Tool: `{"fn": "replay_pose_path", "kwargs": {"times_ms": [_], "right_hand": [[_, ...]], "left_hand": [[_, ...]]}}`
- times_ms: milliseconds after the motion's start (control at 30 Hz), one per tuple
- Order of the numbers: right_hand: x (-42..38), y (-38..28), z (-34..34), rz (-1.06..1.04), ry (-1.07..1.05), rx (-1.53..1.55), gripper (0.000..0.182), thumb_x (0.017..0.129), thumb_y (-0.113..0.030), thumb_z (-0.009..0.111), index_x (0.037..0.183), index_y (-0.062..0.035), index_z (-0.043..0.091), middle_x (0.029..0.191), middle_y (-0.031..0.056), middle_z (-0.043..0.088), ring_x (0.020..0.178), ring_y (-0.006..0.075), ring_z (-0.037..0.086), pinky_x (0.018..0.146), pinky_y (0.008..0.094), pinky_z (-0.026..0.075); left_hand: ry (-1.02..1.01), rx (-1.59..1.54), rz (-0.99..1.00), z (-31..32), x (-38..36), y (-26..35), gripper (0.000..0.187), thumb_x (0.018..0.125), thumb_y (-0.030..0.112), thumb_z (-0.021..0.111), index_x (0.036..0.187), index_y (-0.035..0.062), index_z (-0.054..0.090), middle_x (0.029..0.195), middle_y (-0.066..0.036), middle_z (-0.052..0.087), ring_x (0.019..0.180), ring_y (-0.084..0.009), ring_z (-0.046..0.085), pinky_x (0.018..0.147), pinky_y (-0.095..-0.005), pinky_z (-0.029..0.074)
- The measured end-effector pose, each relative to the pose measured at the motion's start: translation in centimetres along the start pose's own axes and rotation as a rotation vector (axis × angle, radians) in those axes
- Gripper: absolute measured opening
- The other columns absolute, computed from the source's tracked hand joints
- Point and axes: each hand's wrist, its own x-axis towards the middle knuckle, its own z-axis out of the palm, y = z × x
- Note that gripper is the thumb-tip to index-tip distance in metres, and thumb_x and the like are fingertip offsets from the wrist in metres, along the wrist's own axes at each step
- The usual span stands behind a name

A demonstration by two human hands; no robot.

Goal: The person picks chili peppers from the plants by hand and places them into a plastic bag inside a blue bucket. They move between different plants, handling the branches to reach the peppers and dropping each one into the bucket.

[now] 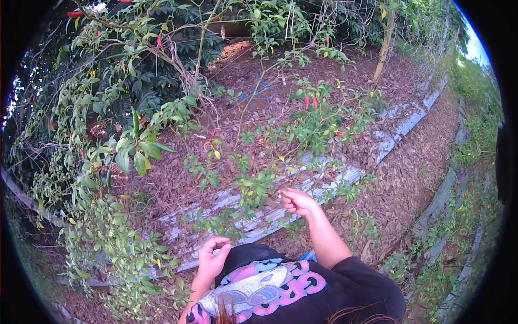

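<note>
My right hand (298, 202) reaches forward over the planted row, its fingers curled and pinched together beside a low chili plant (258, 188). Whatever may be between those fingertips is too small to make out. Closer to my body, my left hand (213, 255) is raised with fingers loosely bent and the thumb a little apart, with nothing visible in it. Red chilies (311, 102) hang on a leafy bush (315, 127) ahead. At the left, a long green chili (135, 122) stands among larger leaves.
Silvery plastic mulch (253, 221) strewn with dry leaves runs along the row. Another mulch strip (410, 121) lies at right. Dense chili foliage (116, 237) crowds the left side. A wooden stake (385, 46) stands at the back, near blue twine (260, 86).
</note>
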Motion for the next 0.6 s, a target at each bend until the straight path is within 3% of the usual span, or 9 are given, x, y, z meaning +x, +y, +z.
{"fn": "replay_pose_path", "kwargs": {"times_ms": [100, 233, 267, 400, 600], "right_hand": [[-5.9, -7.5, 5.1, -0.313, -0.11, -0.149, 0.019, 0.093, -0.02, 0.048, 0.108, -0.0085, 0.049, 0.064, -0.0033, 0.039, 0.049, 0.007, 0.034, 0.039, 0.02, 0.025], [-6.3, -17.0, 5.7, -0.832, 0.211, -0.088, 0.024, 0.092, -0.025, 0.05, 0.107, -0.0055, 0.049, 0.061, -0.0046, 0.037, 0.045, 0.0046, 0.031, 0.036, 0.0191, 0.023], [-5.5, -19.2, 5.4, -0.844, 0.254, -0.108, 0.025, 0.091, -0.026, 0.053, 0.105, -0.0064, 0.051, 0.059, -0.0052, 0.036, 0.045, 0.0043, 0.031, 0.036, 0.0191, 0.023], [-2.5, -25.0, 6.7, -0.828, 0.48, -0.235, 0.024, 0.084, -0.024, 0.064, 0.1, -0.0092, 0.055, 0.056, -0.0067, 0.038, 0.041, 0.0033, 0.032, 0.035, 0.0198, 0.021], [-1.4, -25.5, 7.6, -0.868, 0.504, -0.399, 0.024, 0.08, -0.013, 0.066, 0.1, -0.0078, 0.056, 0.061, -0.0053, 0.047, 0.039, 0.003, 0.033, 0.036, 0.021, 0.021]], "left_hand": [[-0.013, -0.053, -0.021, 0.2, 1.1, 1.7, 0.013, 0.081, 0.002, 0.063, 0.093, 0.0011, 0.061, 0.088, -0.003, 0.062, 0.079, -0.0093, 0.059, 0.073, -0.0238, 0.048], [-0.099, -0.121, 0.114, 1.4, 4.2, 4.1, 0.014, 0.082, 0.002, 0.062, 0.095, 0.0008, 0.06, 0.089, -0.004, 0.061, 0.08, -0.0094, 0.059, 0.072, -0.0231, 0.047], [-0.127, -0.157, 0.14, 2.0, 5.1, 5.6, 0.016, 0.081, -0.002, 0.06, 0.096, 0.002, 0.058, 0.09, -0.002, 0.06, 0.083, -0.0087, 0.057, 0.074, -0.0231, 0.046], [-0.227, -0.205, 0.225, 4.3, 9.5, 8.4, 0.019, 0.082, 0.002, 0.062, 0.1, 0.0025, 0.058, 0.092, -0.003, 0.061, 0.082, -0.0089, 0.058, 0.071, -0.0225, 0.047], [-0.285, -0.217, 0.254, 9.7, 16.1, 13.1, 0.022, 0.082, 0.005, 0.062, 0.103, 0.0034, 0.057, 0.092, -0.002, 0.061, 0.083, -0.0083, 0.057, 0.072, -0.0224, 0.046]]}}
